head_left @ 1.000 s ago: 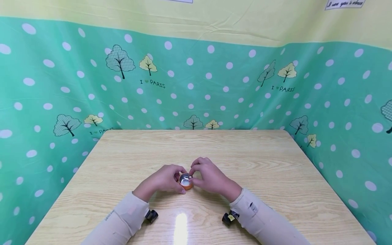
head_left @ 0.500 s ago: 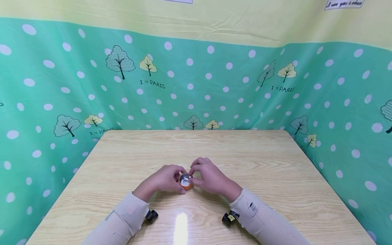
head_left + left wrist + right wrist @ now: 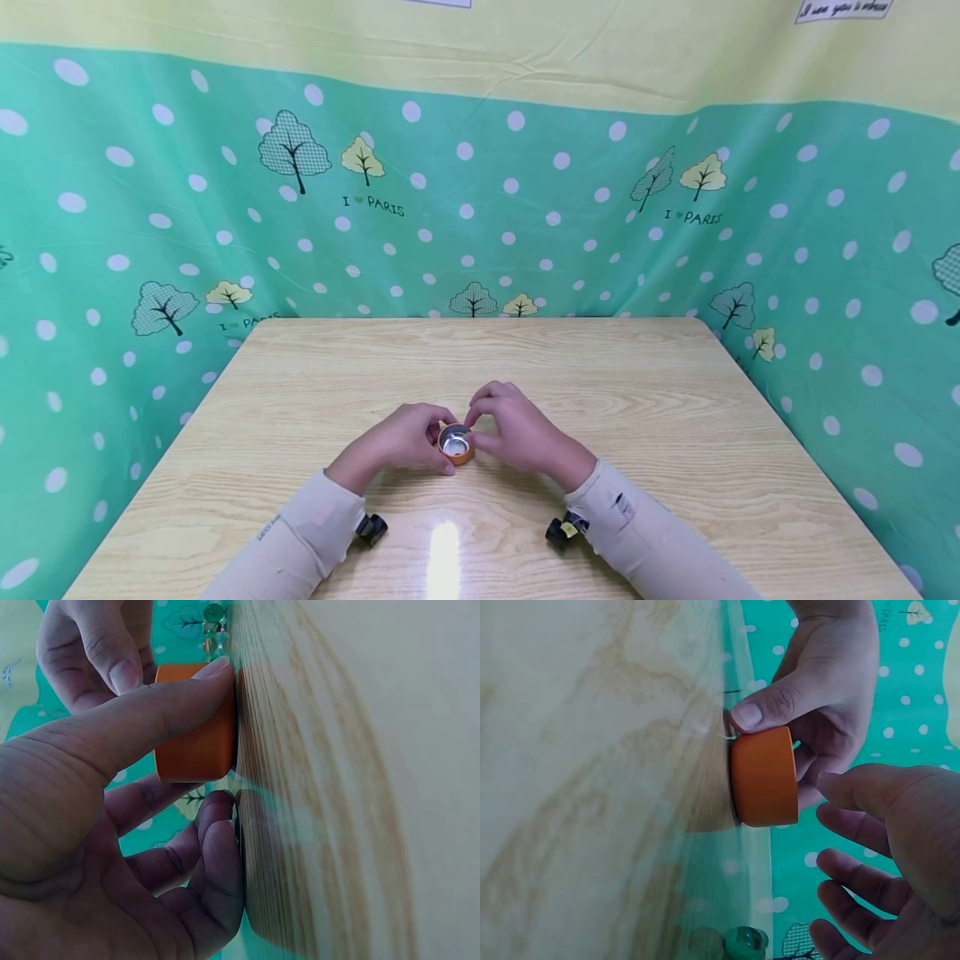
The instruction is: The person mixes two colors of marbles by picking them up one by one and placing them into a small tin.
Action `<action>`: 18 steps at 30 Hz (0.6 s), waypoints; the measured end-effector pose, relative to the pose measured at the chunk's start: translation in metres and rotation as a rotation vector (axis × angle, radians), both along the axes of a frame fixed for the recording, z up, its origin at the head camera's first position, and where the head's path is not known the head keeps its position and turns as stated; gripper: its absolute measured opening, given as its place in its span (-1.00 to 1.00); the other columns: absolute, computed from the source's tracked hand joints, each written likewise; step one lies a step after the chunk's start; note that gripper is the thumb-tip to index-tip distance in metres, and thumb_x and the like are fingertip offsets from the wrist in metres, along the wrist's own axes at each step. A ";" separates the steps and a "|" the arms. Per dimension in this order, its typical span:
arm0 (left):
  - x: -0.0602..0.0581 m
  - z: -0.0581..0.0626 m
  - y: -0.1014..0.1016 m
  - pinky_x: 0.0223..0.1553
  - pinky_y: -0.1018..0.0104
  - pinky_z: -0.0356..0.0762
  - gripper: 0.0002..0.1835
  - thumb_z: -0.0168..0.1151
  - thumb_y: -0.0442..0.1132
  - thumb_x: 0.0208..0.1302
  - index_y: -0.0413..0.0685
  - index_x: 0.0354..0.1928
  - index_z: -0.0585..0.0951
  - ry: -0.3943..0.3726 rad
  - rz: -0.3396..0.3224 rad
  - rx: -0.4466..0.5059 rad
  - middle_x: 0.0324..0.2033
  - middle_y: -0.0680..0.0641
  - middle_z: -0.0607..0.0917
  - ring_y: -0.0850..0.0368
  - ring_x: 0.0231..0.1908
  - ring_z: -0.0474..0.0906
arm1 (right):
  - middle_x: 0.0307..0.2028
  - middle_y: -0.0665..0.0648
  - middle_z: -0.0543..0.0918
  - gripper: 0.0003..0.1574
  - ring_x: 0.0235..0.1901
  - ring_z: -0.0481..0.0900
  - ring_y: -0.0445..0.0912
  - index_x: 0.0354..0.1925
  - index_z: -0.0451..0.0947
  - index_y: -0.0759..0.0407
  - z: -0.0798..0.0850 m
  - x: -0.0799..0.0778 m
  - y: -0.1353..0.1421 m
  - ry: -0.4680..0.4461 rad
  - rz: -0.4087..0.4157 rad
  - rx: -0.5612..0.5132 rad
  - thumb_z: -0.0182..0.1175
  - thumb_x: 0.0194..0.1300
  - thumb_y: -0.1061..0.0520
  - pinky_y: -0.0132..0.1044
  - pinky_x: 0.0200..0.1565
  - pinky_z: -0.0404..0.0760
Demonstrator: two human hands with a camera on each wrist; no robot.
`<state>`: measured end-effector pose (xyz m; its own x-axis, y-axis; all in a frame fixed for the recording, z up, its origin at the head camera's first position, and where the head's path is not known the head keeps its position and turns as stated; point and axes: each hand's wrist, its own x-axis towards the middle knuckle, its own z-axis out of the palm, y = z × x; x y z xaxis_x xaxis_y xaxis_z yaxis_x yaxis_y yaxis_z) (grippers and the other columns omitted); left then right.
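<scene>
Your left grip [image 3: 405, 435] held the orange cup [image 3: 765, 780] around its sides, upright on the desk [image 3: 480, 358]; your right grip [image 3: 517, 429] hung loosely parted, seemingly empty, beside its rim. Probably light, stiff and slightly slippery, the cup was best held by its outer wall. Past it lay glass marbles [image 3: 744, 943].

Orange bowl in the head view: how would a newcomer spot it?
Find the wooden table, then the left hand over it. In that hand's grip stands the small, round orange bowl. Its silvery inside and orange wall set it apart from the pale table.
</scene>
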<state>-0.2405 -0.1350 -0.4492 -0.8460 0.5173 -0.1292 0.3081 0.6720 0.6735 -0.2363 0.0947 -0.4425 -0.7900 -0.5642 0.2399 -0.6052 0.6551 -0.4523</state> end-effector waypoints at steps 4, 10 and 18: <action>0.000 0.000 0.000 -0.37 0.27 0.43 -0.48 0.74 -0.13 -0.12 0.09 -0.07 0.71 -0.004 0.004 -0.002 -0.42 0.01 0.64 0.13 -0.41 0.49 | 0.03 -0.05 0.61 -0.87 0.10 0.49 -0.07 -0.22 0.75 -0.07 0.003 -0.002 0.003 -0.009 -0.017 -0.013 0.46 0.28 -0.02 -0.10 0.19 0.55; -0.001 0.000 0.000 -0.38 0.27 0.40 -0.48 0.75 -0.12 -0.14 0.09 -0.09 0.70 0.000 0.012 -0.006 -0.42 0.00 0.62 0.13 -0.41 0.46 | 0.04 -0.05 0.60 -0.88 0.12 0.50 -0.06 -0.21 0.74 -0.10 0.006 -0.008 0.009 -0.019 -0.046 -0.020 0.45 0.30 -0.04 -0.08 0.20 0.53; -0.001 -0.001 0.000 -0.37 0.25 0.39 -0.47 0.75 -0.11 -0.15 0.08 -0.08 0.70 0.008 0.013 -0.005 -0.41 0.00 0.62 0.12 -0.40 0.46 | 0.06 -0.02 0.60 -0.89 0.13 0.50 -0.01 -0.23 0.74 -0.10 0.007 -0.015 0.017 -0.035 -0.097 -0.030 0.45 0.30 -0.03 -0.04 0.21 0.52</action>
